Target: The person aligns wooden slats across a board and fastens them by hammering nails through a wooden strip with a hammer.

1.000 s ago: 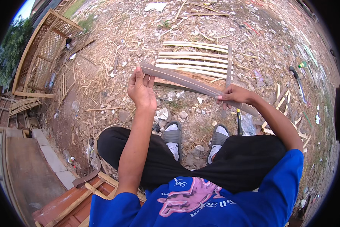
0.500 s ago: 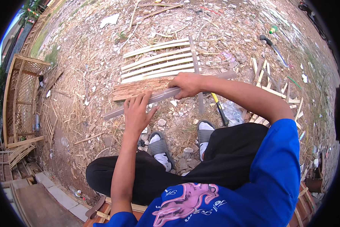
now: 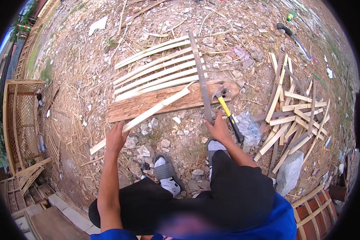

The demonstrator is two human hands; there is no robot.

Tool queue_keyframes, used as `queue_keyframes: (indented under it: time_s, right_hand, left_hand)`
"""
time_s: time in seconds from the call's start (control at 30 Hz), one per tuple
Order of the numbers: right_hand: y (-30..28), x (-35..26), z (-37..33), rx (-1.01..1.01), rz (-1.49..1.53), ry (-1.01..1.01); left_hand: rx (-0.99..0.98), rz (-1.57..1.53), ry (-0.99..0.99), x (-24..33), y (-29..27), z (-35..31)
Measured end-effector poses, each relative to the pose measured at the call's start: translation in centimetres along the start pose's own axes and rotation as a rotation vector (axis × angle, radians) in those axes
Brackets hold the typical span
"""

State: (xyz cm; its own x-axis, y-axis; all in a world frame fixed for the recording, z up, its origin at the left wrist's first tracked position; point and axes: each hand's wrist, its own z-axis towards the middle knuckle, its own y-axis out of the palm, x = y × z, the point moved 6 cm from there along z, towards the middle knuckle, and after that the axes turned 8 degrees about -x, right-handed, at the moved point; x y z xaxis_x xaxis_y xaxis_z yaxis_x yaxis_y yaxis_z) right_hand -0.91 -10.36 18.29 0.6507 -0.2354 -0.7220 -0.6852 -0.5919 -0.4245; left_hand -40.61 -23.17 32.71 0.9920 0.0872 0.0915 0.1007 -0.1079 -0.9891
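A pale bamboo strip [image 3: 156, 107] lies slanting over a rough wooden board [image 3: 138, 105]. My left hand [image 3: 116, 138] is closed on this strip near its lower left part. My right hand [image 3: 218, 130] has thumb and forefinger apart, with the thumb at the near end of a dark crosswise strip [image 3: 201, 76]. That dark strip lies over the right ends of several pale slats [image 3: 160, 73] set in a row beyond the board. Beside my right hand, a hammer [image 3: 229, 113] with a yellow and black handle rests its head on the board.
Right of the hammer are a clear plastic bag [image 3: 249, 130] and a heap of cut strips [image 3: 292, 114]. A pale stone block [image 3: 290, 172] sits near my right knee. Farther off lies a black-handled saw [image 3: 296, 40]. At the left stands a lattice frame [image 3: 24, 120].
Both hands held a strip dark side up across the board; a pale-faced strip now slants there. My right hand has left it for the crosswise strip's near end, and my left hand has shifted left.
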Motion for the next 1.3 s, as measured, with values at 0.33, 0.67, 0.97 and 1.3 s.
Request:
queue_keyframes:
  time_s: [0.33,0.67,0.97,1.3]
  right_hand:
    - [0.0,0.1,14.9,0.295,0.321,-0.097]
    - [2.6,-0.3,15.6,0.227,0.548,-0.128]
    - [2.3,-5.2,10.4,0.189,0.745,-0.160]
    - [5.7,-4.5,9.8,-0.060,0.925,-0.049]
  left_hand:
    - [-0.019,-0.157,0.133,-1.7,10.2,16.9]
    - [0.037,-0.153,0.134,-4.0,13.5,19.0]
    - [0.055,-0.213,0.175,-6.3,12.8,16.1]
    - [0.107,-0.075,0.250,-6.2,13.9,17.6]
